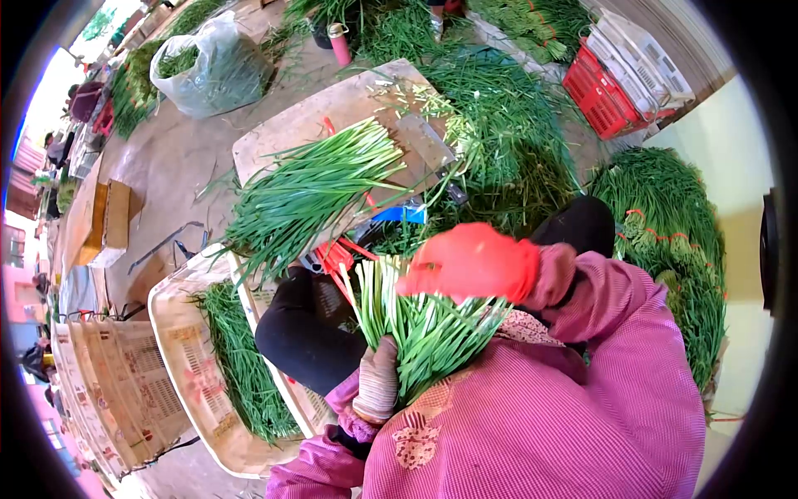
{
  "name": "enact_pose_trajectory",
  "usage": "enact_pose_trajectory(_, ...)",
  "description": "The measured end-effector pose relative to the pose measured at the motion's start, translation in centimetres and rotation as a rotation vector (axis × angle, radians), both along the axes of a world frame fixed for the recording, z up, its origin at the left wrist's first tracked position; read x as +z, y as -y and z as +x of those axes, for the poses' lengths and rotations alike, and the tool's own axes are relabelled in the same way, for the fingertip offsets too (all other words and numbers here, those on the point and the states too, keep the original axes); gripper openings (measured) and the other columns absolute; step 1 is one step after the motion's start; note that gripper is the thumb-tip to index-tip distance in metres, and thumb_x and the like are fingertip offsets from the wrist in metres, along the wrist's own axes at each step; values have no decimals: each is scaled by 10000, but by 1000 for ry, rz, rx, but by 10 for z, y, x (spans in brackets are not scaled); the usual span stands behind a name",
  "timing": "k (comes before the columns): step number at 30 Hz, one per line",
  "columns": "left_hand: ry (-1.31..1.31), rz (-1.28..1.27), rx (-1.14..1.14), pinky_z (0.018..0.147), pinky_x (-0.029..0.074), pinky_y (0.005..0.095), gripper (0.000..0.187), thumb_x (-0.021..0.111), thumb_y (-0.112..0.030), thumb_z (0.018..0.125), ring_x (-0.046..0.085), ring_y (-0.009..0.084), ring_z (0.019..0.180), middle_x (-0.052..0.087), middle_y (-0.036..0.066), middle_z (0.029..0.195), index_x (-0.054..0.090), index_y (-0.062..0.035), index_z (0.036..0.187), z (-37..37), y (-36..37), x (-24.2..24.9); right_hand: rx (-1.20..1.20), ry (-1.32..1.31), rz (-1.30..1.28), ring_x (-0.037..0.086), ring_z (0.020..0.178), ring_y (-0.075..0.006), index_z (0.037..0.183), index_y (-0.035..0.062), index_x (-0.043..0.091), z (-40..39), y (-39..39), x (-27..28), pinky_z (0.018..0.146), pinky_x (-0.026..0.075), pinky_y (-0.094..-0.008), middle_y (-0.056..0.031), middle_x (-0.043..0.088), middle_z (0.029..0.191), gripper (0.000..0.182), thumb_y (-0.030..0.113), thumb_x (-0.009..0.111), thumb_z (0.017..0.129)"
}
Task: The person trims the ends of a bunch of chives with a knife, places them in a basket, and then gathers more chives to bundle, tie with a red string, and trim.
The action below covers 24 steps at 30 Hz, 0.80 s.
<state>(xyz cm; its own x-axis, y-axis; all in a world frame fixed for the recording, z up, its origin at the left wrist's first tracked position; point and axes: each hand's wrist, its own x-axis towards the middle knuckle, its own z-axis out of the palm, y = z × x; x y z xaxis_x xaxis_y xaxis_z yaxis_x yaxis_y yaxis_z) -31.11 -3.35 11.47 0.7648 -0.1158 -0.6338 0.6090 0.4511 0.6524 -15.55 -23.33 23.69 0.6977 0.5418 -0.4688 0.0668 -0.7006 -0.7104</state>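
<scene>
1 green bunch (432, 341), left hand (378, 380) gripping it, right hand (471, 263) apparently curled across

Being held together over the lap as a bunch of slender green stalks (440, 341). Paling to whitish green at the blunt ends, and pointing these away from the body. Spreading slightly apart there. Deepening to a fuller green along the leaves, and fanning toward the pink jacket (540, 407). Being partly hidden across the middle.
</scene>
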Motion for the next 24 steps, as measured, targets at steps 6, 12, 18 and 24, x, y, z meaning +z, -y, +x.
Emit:
enact_pose_trajectory(6,15,143,37,841,479,269,332,496,-192,1006,580,126,945,640,46,1063,564,23,1249,-5,7,2,194,108,-212,683,655,-292,823,26,682,-11,-17,-35,633,518,-420,-122,657,649,596,621,653,787)
enact_pose_trajectory(12,-49,81,51,808,508,285,364,479,-275,1018,613,143,907,661,65,1049,597,21,1193,-4,7,3,10,-86,-31,650,506,-200,893,29,677,-10,-11,-54,548,520,-343,-103,654,638,358,379,603,882)
enact_pose_trajectory(18,-19,-135,112,882,548,366,539,515,-430,993,661,231,1011,652,124,1179,539,9,1306,-3,14,4,-486,-333,537,622,493,-142,928,30,673,19,31,-57,438,483,-246,-72,649,636,240,245,567,940)
enact_pose_trajectory(24,-6,-253,86,1006,494,421,640,518,-512,970,600,284,1156,574,147,1326,462,-37,1396,-8,14,4,-505,539,-2,672,657,-236,1082,30,630,84,128,-54,587,538,-365,-110,708,879,375,357,615,900)
